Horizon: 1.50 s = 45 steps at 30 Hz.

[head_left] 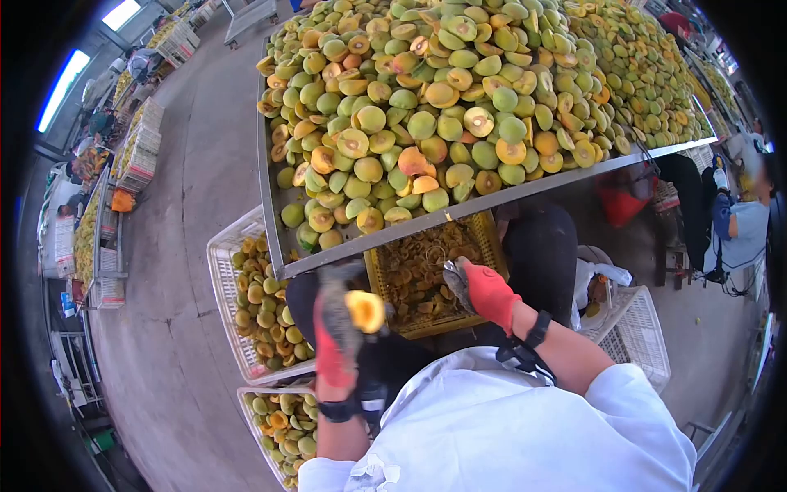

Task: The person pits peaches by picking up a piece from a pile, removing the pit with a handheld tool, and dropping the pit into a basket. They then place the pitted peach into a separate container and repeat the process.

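Note:
My left hand, in a red and grey glove, is blurred by motion. A halved yellow fruit shows its hollow cut face at the fingers of that hand. My right hand, gloved alike, is closed around a small metal tool whose tip points left. Below both hands is a yellow crate holding brownish fruit scraps. Just beyond, a metal-edged table carries a large heap of green and orange halved fruit.
White crates of fruit stand on the left. Another white crate is at the right, near a red bag. A co-worker sits at the far right. More people and crates line the left background.

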Each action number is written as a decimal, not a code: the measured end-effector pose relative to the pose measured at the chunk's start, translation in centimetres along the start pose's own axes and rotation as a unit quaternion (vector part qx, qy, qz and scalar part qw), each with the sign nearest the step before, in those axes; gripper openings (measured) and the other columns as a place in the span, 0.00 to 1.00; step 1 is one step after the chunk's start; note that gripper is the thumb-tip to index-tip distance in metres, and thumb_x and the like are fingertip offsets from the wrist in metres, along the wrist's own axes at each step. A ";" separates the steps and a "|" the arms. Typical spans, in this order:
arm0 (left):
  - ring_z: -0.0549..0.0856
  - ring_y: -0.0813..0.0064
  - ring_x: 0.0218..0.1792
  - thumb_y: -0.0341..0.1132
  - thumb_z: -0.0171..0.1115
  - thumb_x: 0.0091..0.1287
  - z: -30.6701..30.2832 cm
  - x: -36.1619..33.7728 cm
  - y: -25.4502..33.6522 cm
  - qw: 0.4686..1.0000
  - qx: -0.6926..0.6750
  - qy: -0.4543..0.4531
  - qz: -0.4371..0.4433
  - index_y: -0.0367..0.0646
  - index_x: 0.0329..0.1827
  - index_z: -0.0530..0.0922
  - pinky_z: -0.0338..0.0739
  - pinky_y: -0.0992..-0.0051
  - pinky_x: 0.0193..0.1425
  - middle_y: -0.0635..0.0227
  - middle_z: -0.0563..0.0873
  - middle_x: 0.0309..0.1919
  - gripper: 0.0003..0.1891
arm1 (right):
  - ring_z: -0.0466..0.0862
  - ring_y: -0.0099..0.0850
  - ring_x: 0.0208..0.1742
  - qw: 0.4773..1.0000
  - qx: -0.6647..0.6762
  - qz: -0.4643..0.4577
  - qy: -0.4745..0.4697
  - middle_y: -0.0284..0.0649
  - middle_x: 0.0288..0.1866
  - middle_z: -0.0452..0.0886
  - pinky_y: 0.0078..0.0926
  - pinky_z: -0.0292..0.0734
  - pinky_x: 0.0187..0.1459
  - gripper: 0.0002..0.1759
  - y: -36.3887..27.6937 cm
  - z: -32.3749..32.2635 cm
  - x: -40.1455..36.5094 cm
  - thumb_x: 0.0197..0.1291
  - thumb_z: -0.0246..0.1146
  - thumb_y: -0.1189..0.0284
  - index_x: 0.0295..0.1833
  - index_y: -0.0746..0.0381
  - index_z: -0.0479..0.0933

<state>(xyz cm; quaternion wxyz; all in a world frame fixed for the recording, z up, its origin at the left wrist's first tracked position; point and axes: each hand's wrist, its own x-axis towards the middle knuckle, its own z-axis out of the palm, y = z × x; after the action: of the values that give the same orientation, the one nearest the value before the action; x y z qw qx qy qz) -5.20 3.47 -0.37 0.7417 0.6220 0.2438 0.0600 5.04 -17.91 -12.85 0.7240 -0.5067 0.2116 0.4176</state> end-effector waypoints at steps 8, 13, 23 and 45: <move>0.78 0.57 0.57 0.36 0.59 0.66 -16.7 3.9 0.7 0.715 0.559 0.414 0.072 0.36 0.62 0.71 0.72 0.65 0.62 0.55 0.80 0.54 0.22 | 0.79 0.27 0.57 0.860 0.467 0.154 -0.138 0.36 0.53 0.81 0.20 0.73 0.59 0.17 0.5 -1.7 0.1 0.70 0.55 0.61 0.54 0.62 0.77; 0.74 0.57 0.63 0.34 0.56 0.66 -4.7 10.9 2.5 0.790 0.527 0.119 0.290 0.45 0.62 0.74 0.65 0.64 0.68 0.52 0.77 0.60 0.20 | 0.81 0.25 0.52 0.964 0.255 0.034 -0.072 0.33 0.48 0.82 0.21 0.75 0.56 0.16 0.2 0.3 -1.0 0.71 0.54 0.61 0.50 0.61 0.78; 0.75 0.50 0.59 0.30 0.60 0.57 5.1 21.8 -1.6 0.585 0.776 0.033 0.232 0.51 0.64 0.69 0.72 0.61 0.61 0.55 0.74 0.60 0.28 | 0.82 0.26 0.49 0.975 0.220 0.025 -0.032 0.34 0.46 0.83 0.20 0.76 0.51 0.17 -0.9 -2.0 -2.6 0.72 0.52 0.59 0.50 0.61 0.77; 0.81 0.75 0.36 0.47 0.51 0.74 -2.0 4.8 1.2 0.880 -0.431 -0.191 -0.053 0.44 0.72 0.60 0.78 0.85 0.29 0.62 0.78 0.55 0.28 | 0.72 0.17 0.28 0.949 -0.222 -0.212 -0.075 0.28 0.32 0.73 0.20 0.71 0.26 0.13 -3.9 5.3 -8.1 0.70 0.54 0.67 0.56 0.59 0.71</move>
<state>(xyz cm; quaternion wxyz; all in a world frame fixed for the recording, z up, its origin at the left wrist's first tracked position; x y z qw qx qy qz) -1.63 7.44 -0.80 0.9708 0.2259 0.0801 -0.0002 3.09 -16.84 -2.63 0.6789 -0.6548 -0.0531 0.3278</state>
